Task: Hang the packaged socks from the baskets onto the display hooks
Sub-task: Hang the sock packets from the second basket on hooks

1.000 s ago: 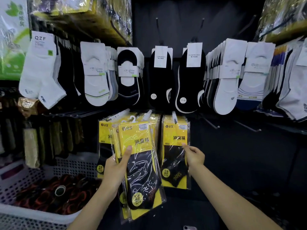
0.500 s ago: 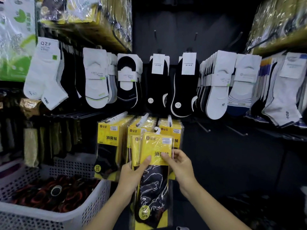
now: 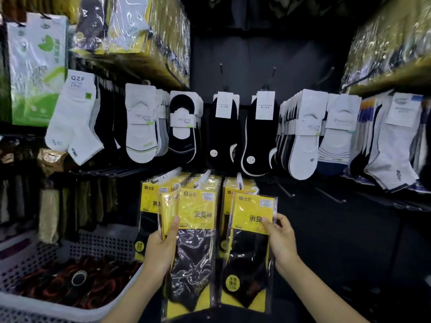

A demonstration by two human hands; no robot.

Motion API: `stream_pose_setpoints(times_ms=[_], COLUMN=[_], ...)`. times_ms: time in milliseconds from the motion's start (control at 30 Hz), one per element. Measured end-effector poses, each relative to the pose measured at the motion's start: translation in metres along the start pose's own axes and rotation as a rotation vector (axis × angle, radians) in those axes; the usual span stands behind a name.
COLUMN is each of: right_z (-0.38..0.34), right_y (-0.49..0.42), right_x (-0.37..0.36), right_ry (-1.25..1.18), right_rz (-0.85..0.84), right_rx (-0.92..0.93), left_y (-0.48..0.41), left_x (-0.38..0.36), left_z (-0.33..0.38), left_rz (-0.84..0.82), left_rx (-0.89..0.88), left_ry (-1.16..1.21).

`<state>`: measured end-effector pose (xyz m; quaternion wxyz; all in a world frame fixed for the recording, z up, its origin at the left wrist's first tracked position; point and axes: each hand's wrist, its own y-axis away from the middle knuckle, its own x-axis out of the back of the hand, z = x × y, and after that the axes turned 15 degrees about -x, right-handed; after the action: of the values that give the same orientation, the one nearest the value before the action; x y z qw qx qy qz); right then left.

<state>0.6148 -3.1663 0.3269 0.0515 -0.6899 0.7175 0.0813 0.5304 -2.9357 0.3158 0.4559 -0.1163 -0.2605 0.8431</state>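
Two hands that met on one bundle half a second ago are now apart in the head view. The right hand (image 3: 281,241) has pulled a single sock pack (image 3: 251,257) off the front and carried it to the lower centre-right of the frame. Its thumb and fingers pinch the right edge of the yellow header. The left hand (image 3: 161,250), at lower centre-left, keeps the bundle of sock packs (image 3: 193,252), with fingers curled behind it and the thumb pressed on the front.

For the task this means one pack is separated and ready to hang. Its white hanger (image 3: 255,189) stands just beside the tip of the rightmost display hook (image 3: 239,180), in front of the hanging stack (image 3: 227,194) already there. I cannot tell if the hanger is over the hook; I judge not yet.

Compared with one second ago, the right hand no longer touches the hung packs, and the camera is nearer to the display. The white basket (image 3: 105,245) remains at lower left, holding dark goods.
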Motion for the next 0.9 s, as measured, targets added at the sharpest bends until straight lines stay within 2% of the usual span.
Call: stream_pose_setpoints(times_ms=[233,433,567,700,767,900], right_z=[-0.006,0.010,0.026,0.042,0.045,0.034], right_y=[-0.031,-0.069,-0.089,-0.084,-0.072,-0.028], right_x=[-0.023,-0.036,-0.035,-0.023,-0.020,-0.029], right_ry=[0.152,0.092,0.054,0.058,0.054,0.073], right_rz=[-0.010,0.071,0.187,0.372,0.336,0.001], right_rx=[0.073,-0.024,-0.167,-0.149,-0.141,-0.118], left_y=[-0.011,-0.014,-0.012,-0.009,-0.007,0.001], left_x=[0.014,0.013,0.010,0.006,0.004,-0.008], left_z=[-0.012,-0.023,-0.028,-0.027,-0.025,-0.019], left_rz=[0.095,0.101,0.085,0.062,0.047,-0.003], left_rx=[0.049,0.057,0.053,0.048,0.049,0.057], left_ry=[-0.045,-0.040,-0.005,0.002,0.003,0.040])
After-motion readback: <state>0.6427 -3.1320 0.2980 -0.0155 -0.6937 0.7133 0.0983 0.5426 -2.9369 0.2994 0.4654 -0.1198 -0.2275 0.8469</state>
